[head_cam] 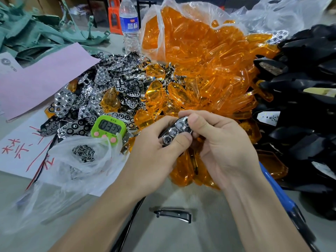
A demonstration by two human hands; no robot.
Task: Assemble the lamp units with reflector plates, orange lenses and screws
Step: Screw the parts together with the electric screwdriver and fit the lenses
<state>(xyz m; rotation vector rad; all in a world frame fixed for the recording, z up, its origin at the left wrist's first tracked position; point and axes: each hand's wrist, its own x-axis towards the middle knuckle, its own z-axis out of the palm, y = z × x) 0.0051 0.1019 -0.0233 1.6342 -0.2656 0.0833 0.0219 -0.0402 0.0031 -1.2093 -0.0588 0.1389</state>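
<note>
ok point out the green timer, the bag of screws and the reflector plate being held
green timer (pixel 108 129): head view, on its display
bag of screws (pixel 83 153): head view, on the screw heap seen through the plastic
reflector plate (pixel 173 132): head view, on its middle hexagonal cup

Bright, even indoor light; wide-angle view, mostly sharp.
Soft diffuse light, source not in view, shadows faint. Hard glints on the held reflector plate (pixel 175 131) and the pile of plates (pixel 87 99). Orange lenses (pixel 200 70) glow; sheen on the clear plastic bag (pixel 81 171). Edges bow and stretch. Forearms (pixel 101 220), bottom corners and far background are soft.
</note>
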